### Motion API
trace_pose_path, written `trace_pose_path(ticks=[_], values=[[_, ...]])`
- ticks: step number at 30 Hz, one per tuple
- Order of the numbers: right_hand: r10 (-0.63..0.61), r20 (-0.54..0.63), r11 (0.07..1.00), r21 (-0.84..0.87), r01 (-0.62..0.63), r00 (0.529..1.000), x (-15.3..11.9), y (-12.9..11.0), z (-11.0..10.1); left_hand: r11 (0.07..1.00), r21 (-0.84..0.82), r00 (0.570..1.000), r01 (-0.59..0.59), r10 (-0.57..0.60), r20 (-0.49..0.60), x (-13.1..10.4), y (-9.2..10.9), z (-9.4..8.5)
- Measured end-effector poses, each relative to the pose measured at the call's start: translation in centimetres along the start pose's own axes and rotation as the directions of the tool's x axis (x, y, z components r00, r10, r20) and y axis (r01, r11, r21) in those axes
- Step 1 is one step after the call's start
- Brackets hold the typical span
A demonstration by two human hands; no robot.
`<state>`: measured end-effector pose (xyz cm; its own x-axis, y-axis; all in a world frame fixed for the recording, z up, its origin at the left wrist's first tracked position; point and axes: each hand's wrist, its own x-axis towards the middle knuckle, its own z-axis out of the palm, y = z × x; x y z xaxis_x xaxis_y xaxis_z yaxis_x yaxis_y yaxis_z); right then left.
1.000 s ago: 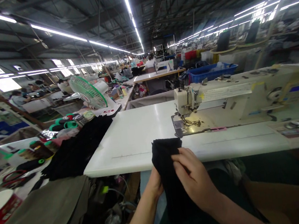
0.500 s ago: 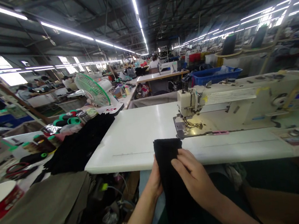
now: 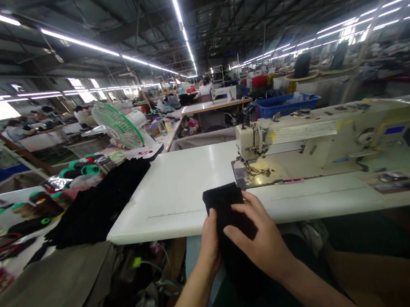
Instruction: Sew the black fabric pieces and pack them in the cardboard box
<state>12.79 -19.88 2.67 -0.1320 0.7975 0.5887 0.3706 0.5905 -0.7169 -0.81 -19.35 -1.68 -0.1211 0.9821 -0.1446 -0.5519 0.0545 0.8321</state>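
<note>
A folded black cloth (image 3: 227, 210) hangs over the front edge of the white sewing table (image 3: 179, 186), its top end lying on the tabletop. My left hand (image 3: 209, 242) grips its left side, thumb on top and the other fingers hidden. On the right side, my right hand (image 3: 262, 236) holds the cloth, with thumb and forefinger spread over its face and the remaining fingers at its edge. Just beyond, to the right, stands the sewing machine (image 3: 300, 137), its presser foot (image 3: 253, 167) a little away from the cloth.
Left of the table lie a black fabric pile (image 3: 102, 201), thread spools (image 3: 46, 203) and grey-brown cloth (image 3: 57, 286). A green fan (image 3: 117, 124) stands behind them. A blue crate (image 3: 285, 105) sits behind the machine. People sit at far left.
The view has shifted slightly right. My left thumb has come over the cloth's front, and my right thumb and forefinger have spread apart on it. The cloth's top end is now tilted.
</note>
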Motion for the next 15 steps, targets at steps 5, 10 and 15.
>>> trace_pose_path(ticks=[5,10,15], values=[[0.122,-0.098,0.988,0.103,-0.112,0.988,-0.3,0.7,-0.2,0.981,0.191,0.999,-0.027,0.033,-0.028,-0.5,0.6,1.5],[0.490,-0.167,0.824,0.410,-0.392,0.856,-0.8,2.2,-2.1,0.932,0.362,0.999,0.031,-0.045,0.029,-0.6,1.0,4.2],[0.668,-0.031,0.490,0.770,-0.408,0.744,-2.3,4.4,-6.7,0.709,0.699,0.955,-0.088,-0.139,0.261,0.2,0.3,8.1]])
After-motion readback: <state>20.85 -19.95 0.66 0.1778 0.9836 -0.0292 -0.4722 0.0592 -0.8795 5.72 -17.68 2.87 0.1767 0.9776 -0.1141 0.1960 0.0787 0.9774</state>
